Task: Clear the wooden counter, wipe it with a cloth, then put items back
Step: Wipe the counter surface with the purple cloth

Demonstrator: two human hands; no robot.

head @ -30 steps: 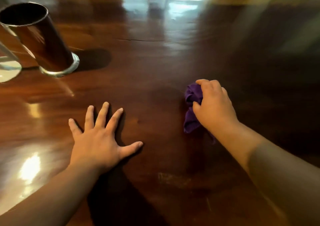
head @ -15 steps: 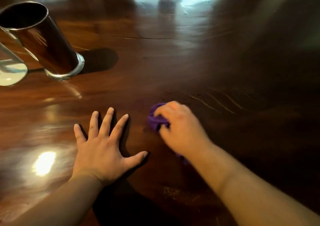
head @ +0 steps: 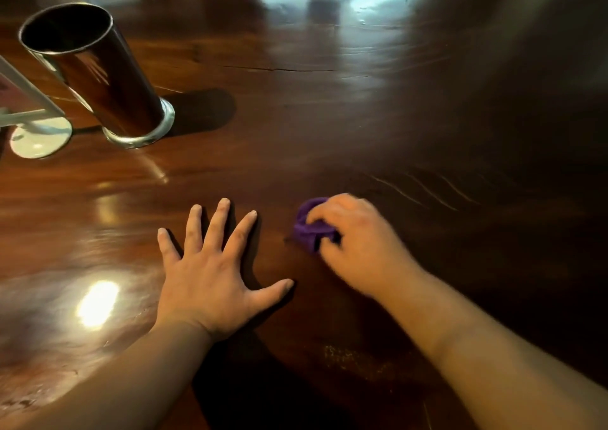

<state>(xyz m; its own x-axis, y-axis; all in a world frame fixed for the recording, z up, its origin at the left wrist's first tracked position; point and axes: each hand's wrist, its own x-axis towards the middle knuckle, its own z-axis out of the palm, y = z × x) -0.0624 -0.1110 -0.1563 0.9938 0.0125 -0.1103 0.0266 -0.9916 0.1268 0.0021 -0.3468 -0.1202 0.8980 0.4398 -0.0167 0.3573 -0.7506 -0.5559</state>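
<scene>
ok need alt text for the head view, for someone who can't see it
A right hand presses a bunched purple cloth onto a glossy wooden counter, while the left hand lies flat beside it. A metal cup and a white stand sit far left.

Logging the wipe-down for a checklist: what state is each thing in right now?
Left hand: flat on the counter, fingers spread, empty.
Right hand: closed on the purple cloth.
Purple cloth: bunched, pressed on the wood.
Metal cup: upright, looks empty.
Sign stand: standing beside the cup.
Wooden counter: glossy, faint streaks.
</scene>
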